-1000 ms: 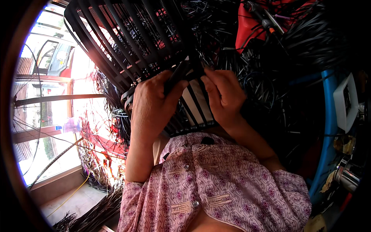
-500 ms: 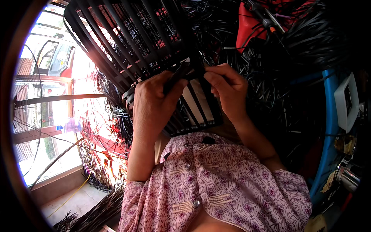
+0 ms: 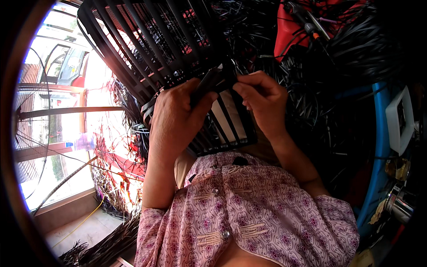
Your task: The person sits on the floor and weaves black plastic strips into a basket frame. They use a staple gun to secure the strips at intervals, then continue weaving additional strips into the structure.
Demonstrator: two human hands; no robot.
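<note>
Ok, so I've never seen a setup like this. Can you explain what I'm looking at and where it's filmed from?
There's no machine here, just a person's two bare hands. The camera is worn on their head and looks down; its wide fisheye lens bends straight edges. The patterned shirt at the bottom is the wearer's own.

The left hand grips a dark, bar-like piece between thumb and fingers. The right hand has its fingertips pinched together beside it; whatever they may hold is too dark to make out. The work is a black slatted frame in front of the person.

Around it are heaps of black strips, a red object and, at right, a white tray.
</note>
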